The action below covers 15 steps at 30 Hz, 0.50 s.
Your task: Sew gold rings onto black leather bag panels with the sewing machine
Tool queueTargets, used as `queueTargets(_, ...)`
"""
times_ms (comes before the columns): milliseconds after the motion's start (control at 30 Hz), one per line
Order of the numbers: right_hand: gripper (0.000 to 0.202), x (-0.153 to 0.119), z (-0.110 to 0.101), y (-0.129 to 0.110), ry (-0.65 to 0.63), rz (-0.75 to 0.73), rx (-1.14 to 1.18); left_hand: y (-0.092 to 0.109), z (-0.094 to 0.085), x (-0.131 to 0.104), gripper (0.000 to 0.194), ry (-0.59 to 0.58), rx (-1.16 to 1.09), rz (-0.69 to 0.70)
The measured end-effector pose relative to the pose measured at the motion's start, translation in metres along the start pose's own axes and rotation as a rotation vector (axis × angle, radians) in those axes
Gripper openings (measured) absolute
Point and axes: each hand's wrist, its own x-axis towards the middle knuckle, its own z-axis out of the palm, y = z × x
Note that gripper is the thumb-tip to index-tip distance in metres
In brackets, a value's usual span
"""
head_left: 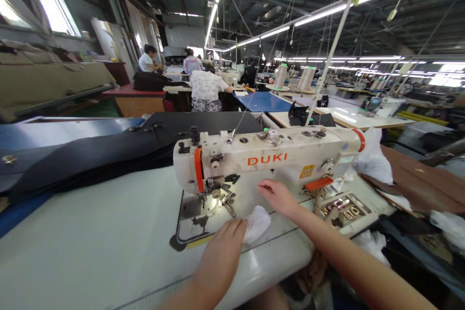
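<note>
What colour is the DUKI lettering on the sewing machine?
The lettering is orange; it shows best in the head view.

A crumpled, thin white wad [258,225] lies on the near side of a pale sewing machine [269,155], which stands upright, scuffed and orange-trimmed, needle end left.

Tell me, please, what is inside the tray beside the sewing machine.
Gold-coloured open-framed pieces and other small shiny parts lie in the tray; whatever lies beneath them is covered.
</note>
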Motion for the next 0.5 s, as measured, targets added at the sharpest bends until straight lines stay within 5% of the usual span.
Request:
queueTargets(233,0.028,-0.077,0.015,0.017,0.113,0.222,0.48,0.025,-0.015,0.051,0.047,0.026,-0.132,-0.15)
queueTargets(367,0.03,-0.067,0.028,0.007,0.091,0.344,0.719,0.046,-0.012,0.068,0.043,0.019,-0.2,-0.156)
queueTargets(500,0.026,-0.046,0.02,0.0,0.127,0.346,0.724,0.051,-0.007,0.066,0.054,0.015,-0.361,-0.138)
